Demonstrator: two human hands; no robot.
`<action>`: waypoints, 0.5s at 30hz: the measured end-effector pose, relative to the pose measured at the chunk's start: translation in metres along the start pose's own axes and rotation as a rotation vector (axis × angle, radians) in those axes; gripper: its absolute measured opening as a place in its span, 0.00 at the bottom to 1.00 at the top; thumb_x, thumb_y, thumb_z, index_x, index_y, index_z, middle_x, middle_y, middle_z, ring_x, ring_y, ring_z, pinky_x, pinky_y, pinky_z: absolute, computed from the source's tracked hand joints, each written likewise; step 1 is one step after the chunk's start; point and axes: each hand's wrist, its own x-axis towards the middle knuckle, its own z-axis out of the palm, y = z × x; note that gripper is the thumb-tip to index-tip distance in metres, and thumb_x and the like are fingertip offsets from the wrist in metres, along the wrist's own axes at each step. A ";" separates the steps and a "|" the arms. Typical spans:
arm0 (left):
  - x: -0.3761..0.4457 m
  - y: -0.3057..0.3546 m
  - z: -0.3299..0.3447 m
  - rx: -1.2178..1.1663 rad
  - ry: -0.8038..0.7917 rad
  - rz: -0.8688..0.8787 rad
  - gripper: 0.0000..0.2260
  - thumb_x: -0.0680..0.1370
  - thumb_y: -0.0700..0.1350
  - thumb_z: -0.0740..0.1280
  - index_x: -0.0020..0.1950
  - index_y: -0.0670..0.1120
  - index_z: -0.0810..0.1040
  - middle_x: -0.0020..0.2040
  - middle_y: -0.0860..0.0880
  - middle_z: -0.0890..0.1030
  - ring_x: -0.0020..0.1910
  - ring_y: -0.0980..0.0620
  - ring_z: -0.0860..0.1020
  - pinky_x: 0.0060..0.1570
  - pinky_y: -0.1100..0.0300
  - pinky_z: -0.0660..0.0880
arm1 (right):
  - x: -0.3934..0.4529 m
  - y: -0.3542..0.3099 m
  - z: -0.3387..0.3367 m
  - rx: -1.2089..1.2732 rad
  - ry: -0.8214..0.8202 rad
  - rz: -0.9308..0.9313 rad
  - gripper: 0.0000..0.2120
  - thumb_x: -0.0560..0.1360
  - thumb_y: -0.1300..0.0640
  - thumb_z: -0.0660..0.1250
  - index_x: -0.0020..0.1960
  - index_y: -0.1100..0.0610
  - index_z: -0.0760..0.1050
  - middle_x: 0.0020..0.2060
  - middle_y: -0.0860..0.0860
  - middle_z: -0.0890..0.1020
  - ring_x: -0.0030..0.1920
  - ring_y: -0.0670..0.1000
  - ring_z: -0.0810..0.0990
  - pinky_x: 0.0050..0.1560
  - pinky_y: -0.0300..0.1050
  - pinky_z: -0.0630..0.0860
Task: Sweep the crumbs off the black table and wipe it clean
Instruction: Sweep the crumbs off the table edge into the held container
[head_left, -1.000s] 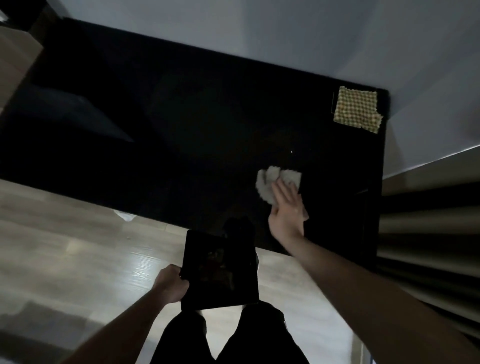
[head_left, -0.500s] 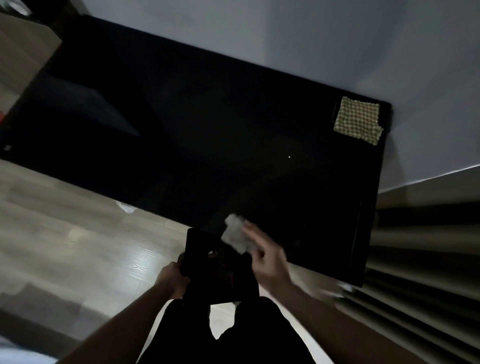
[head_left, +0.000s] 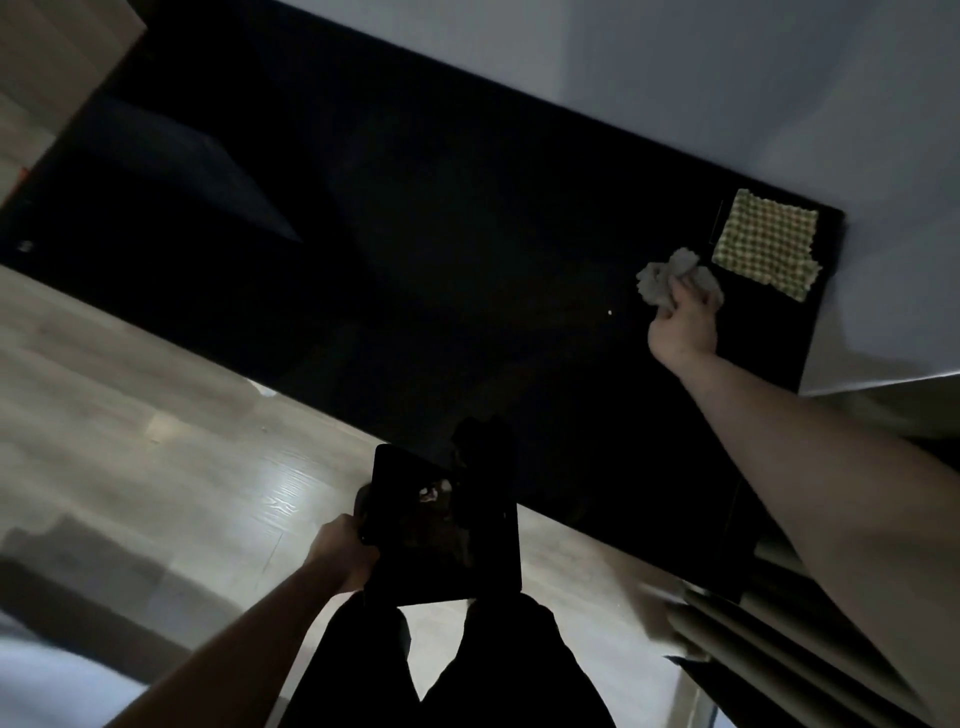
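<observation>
The black table (head_left: 415, 260) runs diagonally across the view. My right hand (head_left: 683, 325) is stretched to its far right part, closed on a crumpled white tissue (head_left: 660, 278) that rests on the tabletop. Just left of that hand a small white crumb (head_left: 610, 312) lies on the table. My left hand (head_left: 345, 548) grips a black dustpan-like tray (head_left: 441, 566) at the table's near edge; a few pale crumbs (head_left: 430, 493) lie in it.
A yellow checked cloth (head_left: 763, 249) lies at the table's far right corner, right beside the tissue. Pale walls (head_left: 727, 78) border the table behind and to the right. Wooden floor (head_left: 156, 441) is on the left, ribbed panels (head_left: 779, 654) at lower right, my dark trousers (head_left: 457, 670) below.
My right hand with the tissue swept to the tray at the near edge, then moved away to the far right, beside the checked cloth. My left hand kept holding the tray.
</observation>
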 end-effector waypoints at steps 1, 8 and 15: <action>0.000 -0.002 0.001 -0.009 0.002 -0.002 0.16 0.67 0.46 0.66 0.47 0.38 0.84 0.42 0.42 0.87 0.43 0.43 0.87 0.34 0.59 0.78 | 0.002 -0.003 0.010 -0.050 -0.005 -0.026 0.29 0.77 0.61 0.55 0.78 0.50 0.67 0.79 0.51 0.67 0.80 0.62 0.61 0.78 0.60 0.63; 0.002 -0.003 0.002 -0.015 -0.016 -0.028 0.18 0.65 0.47 0.65 0.48 0.39 0.84 0.42 0.42 0.87 0.42 0.43 0.88 0.38 0.56 0.84 | -0.106 -0.052 0.066 -0.018 0.012 -0.309 0.32 0.73 0.69 0.61 0.76 0.56 0.72 0.77 0.53 0.73 0.80 0.60 0.64 0.79 0.62 0.62; -0.014 0.018 -0.003 0.065 0.024 0.042 0.03 0.72 0.42 0.67 0.38 0.48 0.76 0.42 0.44 0.85 0.49 0.41 0.87 0.46 0.55 0.82 | -0.277 -0.057 0.109 0.220 -0.376 -0.494 0.32 0.75 0.70 0.57 0.74 0.49 0.76 0.76 0.44 0.73 0.83 0.43 0.58 0.81 0.54 0.59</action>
